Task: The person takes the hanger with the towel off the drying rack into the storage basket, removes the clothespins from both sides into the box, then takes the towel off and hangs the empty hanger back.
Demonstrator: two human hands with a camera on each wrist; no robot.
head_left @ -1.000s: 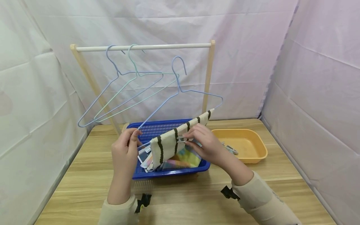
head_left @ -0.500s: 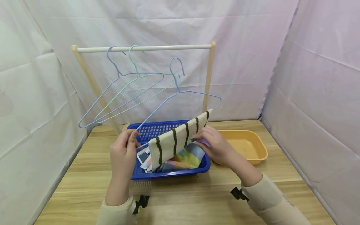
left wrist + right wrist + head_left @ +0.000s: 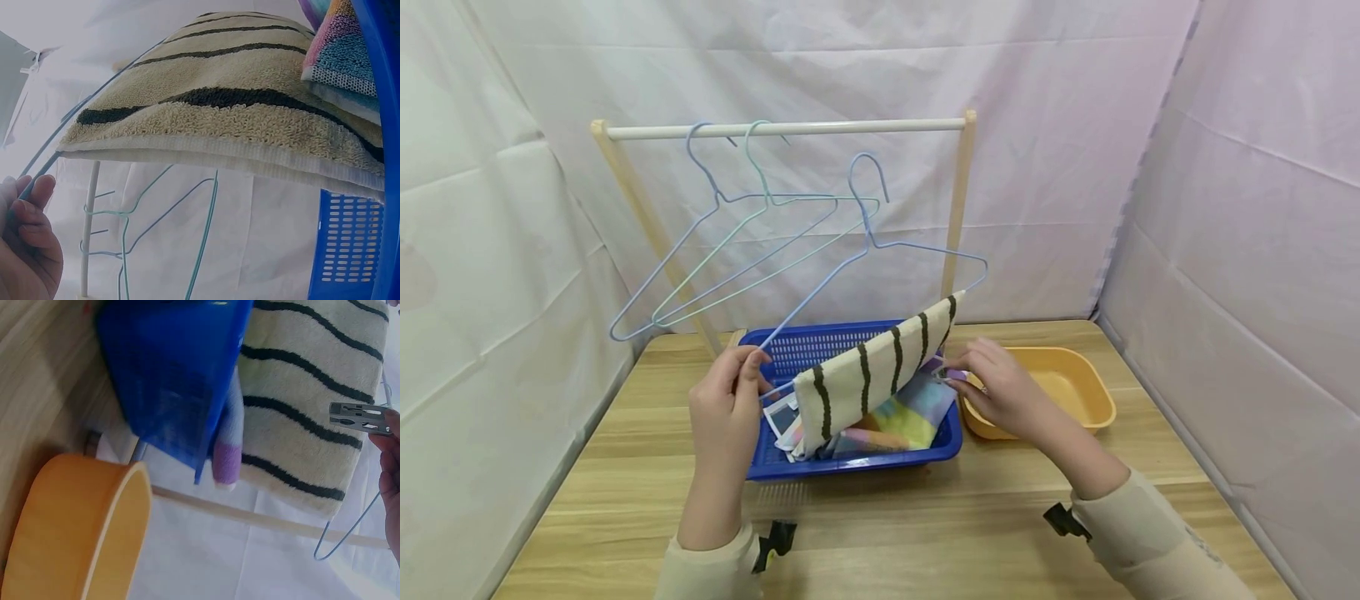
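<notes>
My left hand (image 3: pixel 726 404) grips the lower left corner of a blue wire hanger (image 3: pixel 822 292), which is held tilted over the basket. Over its bottom bar hangs a folded cream towel (image 3: pixel 880 362) with dark stripes; in the left wrist view the towel's (image 3: pixel 231 125) edge lies close to the fingers. Between thumb and fingers my right hand (image 3: pixel 1003 390) pinches a grey clothespin (image 3: pixel 356 417). In the head view the clothespin (image 3: pixel 938 374) is just right of the towel's lower part, above the basket's right end.
Under the towel stands a blue basket (image 3: pixel 857 472) with colourful cloths (image 3: pixel 917 412) in it. A yellow tub (image 3: pixel 1075 385) is to its right. Behind, a rack with a white bar (image 3: pixel 820 128) carries a blue hanger (image 3: pixel 643 287) and a green hanger (image 3: pixel 715 250).
My right hand has moved right along the towel with the clothespin, away from its middle. The left hand and the hanger have shifted slightly left. The towel still hangs on the bar.
</notes>
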